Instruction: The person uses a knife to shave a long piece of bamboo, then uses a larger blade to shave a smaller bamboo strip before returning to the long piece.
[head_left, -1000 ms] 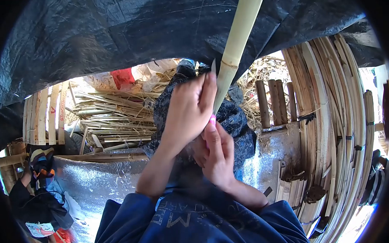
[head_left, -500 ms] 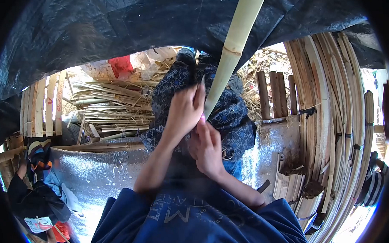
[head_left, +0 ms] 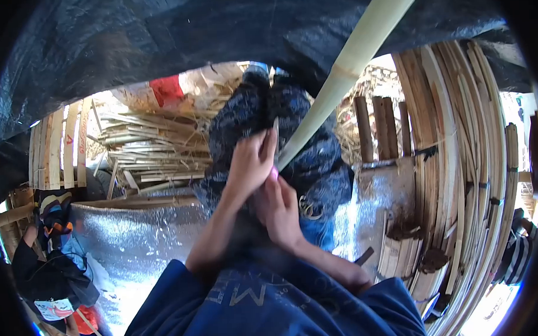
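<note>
A long pale bamboo strip [head_left: 337, 77] slants down from the top of the view, and its lower end reaches my hands over my lap. My left hand [head_left: 251, 164] is closed round a knife [head_left: 276, 125], whose narrow blade points up beside the strip; the handle is mostly hidden by my fingers. Just below, my right hand [head_left: 281, 206] has its fingers pressed together near the strip's lower end, beside a small pink spot. What my right hand holds is too hidden to name. The two hands nearly touch.
Split bamboo pieces [head_left: 155, 145] lie in a pile at the left. Long wooden strips [head_left: 446, 162] stand bundled at the right. Silvery sheeting [head_left: 147, 237] covers the surface around me. A seated person [head_left: 42, 276] is partly visible at the far left. Black plastic [head_left: 158, 35] hangs above.
The bamboo strip has swung to the right at its upper end and looks wider. Both hands have moved slightly down and left, with the blade still upright.
</note>
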### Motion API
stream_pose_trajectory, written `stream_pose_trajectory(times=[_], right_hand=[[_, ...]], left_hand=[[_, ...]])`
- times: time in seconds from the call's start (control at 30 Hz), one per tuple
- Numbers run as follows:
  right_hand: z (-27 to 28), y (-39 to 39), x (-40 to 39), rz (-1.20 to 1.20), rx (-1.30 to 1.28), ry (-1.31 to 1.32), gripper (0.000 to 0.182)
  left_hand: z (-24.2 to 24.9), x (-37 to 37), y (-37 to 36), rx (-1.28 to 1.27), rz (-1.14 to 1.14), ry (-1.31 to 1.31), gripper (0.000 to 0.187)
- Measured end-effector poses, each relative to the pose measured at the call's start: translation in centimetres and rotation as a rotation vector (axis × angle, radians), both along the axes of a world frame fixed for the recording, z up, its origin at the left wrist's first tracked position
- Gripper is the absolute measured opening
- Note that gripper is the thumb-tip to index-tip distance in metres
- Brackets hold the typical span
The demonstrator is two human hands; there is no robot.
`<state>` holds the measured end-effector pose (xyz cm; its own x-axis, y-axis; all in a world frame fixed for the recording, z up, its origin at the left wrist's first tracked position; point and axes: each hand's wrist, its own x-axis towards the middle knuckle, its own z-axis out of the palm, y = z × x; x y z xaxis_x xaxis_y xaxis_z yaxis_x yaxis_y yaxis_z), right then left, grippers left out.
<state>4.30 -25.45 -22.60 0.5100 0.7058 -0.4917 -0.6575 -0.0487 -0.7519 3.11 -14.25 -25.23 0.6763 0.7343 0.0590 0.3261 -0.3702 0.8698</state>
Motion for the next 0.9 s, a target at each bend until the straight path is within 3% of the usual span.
stream_pose_trajectory(times=[0.1,0.2,0.23,0.27,0.3,0.33,0.37,0.43,0.5,0.57,0.7,0.83,0.9], right_hand=[[4.0,0.5,0.7,-0.021,0.089,0.096,0.029],[6.2,0.3,1.6,0.104,0.143,0.141,0.031],[6.9,-0.4,2.7,0.181,0.072,0.100,0.032],[7.6,-1.7,3.8,0.262,-0.008,-0.164,0.028],[7.5,-4.2,5.6,0.366,-0.044,-0.215,0.023],[5.8,-7.2,6.9,0.269,0.073,-0.491,0.032],[4.7,-10.3,8.2,0.068,0.117,-0.605,0.033],[4.6,-13.0,12.8,-0.080,0.296,-0.486,0.035],[4.1,-13.6,15.2,-0.339,0.156,-0.444,0.036],[3.2,-13.9,16.4,-0.398,-0.154,-0.615,0.044],[1.9,-11.8,15.0,-0.479,-0.180,-0.580,0.039],[3.1,-9.1,14.6,-0.751,0.226,-0.365,0.031],[5.5,-8.7,15.0,-0.879,0.296,-0.393,0.032]], left_hand=[[5.5,0.5,0.5,-0.066,0.026,-0.113,0.035],[7.9,0.7,1.3,0.000,0.055,-0.110,0.037],[8.0,0.7,1.7,0.027,0.076,-0.108,0.040],[8.5,0.7,2.0,-0.058,0.112,-0.095,0.039],[9.0,0.7,2.0,-0.152,0.145,-0.078,0.041],[7.6,1.7,1.1,-0.203,0.140,-0.235,0.044],[6.6,2.8,-0.3,-0.213,0.070,-0.248,0.048],[2.4,4.5,-2.8,-0.225,-0.148,-0.347,0.040],[1.2,5.2,-3.4,-0.155,-0.181,-0.287,0.033],[0.9,6.3,-3.9,-0.106,-0.236,-0.310,0.017],[1.7,6.5,-5.1,0.044,-0.299,-0.307,0.015],[3.1,7.6,-6.6,0.191,-0.424,-0.310,0.013],[2.9,7.7,-7.0,0.223,-0.491,-0.274,0.012]])
